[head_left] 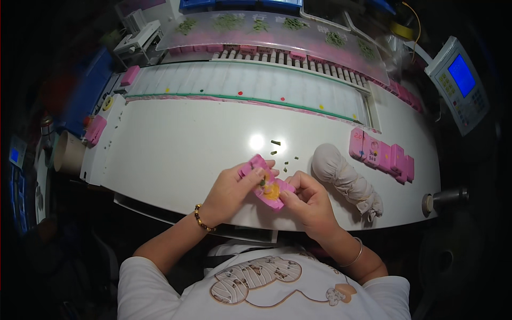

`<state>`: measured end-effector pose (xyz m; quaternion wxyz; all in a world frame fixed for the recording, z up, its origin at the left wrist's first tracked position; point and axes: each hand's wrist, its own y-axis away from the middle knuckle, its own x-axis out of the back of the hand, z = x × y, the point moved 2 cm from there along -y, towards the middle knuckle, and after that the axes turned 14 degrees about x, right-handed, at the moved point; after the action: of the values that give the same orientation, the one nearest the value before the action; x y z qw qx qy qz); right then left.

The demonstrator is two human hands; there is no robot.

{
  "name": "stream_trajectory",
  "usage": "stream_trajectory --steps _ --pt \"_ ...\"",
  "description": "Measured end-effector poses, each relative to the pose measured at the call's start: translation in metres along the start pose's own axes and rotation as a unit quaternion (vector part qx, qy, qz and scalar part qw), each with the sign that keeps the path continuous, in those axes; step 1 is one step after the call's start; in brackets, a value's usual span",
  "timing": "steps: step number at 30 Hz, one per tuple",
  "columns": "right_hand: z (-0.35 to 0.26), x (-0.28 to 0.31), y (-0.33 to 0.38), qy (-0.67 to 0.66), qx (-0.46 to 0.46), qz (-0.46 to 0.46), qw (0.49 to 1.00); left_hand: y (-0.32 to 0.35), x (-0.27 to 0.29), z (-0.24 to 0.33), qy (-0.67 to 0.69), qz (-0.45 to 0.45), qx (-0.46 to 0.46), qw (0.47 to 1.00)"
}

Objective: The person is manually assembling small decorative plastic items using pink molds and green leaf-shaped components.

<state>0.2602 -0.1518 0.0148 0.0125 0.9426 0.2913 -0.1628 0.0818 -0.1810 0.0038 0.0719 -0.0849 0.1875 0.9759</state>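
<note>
Above the near part of the white table I hold a pink rubber mould point(276, 204) between both hands. Its inner face is partly yellow, and a small dark green bit point(262, 183) shows on it near my left thumb. My left hand point(233, 188) is closed round the mould's left side, thumb on top. At the opposite end, my right hand point(311, 204) pinches the mould's edge between thumb and fingers. Several small dark green scraps point(276, 142) lie on the table just beyond the hands. A knotted, pale cloth bundle point(346, 178) rests to the right of my right hand.
Pink mould blocks point(377, 152) stand in a row at right. Across the back runs a pale, green-edged track point(240, 85) with white rollers point(277, 57) behind it. A clear plastic sheet point(245, 26) carries green clusters. A control panel point(460, 80) with a blue screen stands far right.
</note>
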Motion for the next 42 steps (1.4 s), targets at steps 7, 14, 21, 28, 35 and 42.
stream_trajectory --steps 7,14,21,28,35,42 --pt "-0.01 -0.012 -0.001 -0.105 0.041 0.015 0.993 -0.013 -0.019 0.024 0.335 -0.008 -0.063 0.94" --pt "-0.018 -0.031 0.008 -0.095 -0.157 -0.053 0.982 -0.022 -0.021 0.034 0.399 -0.044 -0.036 0.915" --pt "-0.049 -0.003 -0.016 0.331 0.278 -0.028 0.901 -0.022 -0.023 0.036 0.318 -0.008 -0.051 0.947" --pt "-0.061 -0.013 -0.023 0.515 0.443 -0.056 0.731 -0.023 -0.02 0.036 0.177 0.033 -0.097 0.979" --pt "-0.067 -0.008 -0.028 0.526 0.48 -0.106 0.694 -0.024 -0.021 0.044 0.22 0.084 -0.073 0.969" --pt "-0.073 0.007 -0.023 0.588 0.566 -0.027 0.577 -0.013 -0.01 0.029 0.183 -0.067 0.014 0.981"
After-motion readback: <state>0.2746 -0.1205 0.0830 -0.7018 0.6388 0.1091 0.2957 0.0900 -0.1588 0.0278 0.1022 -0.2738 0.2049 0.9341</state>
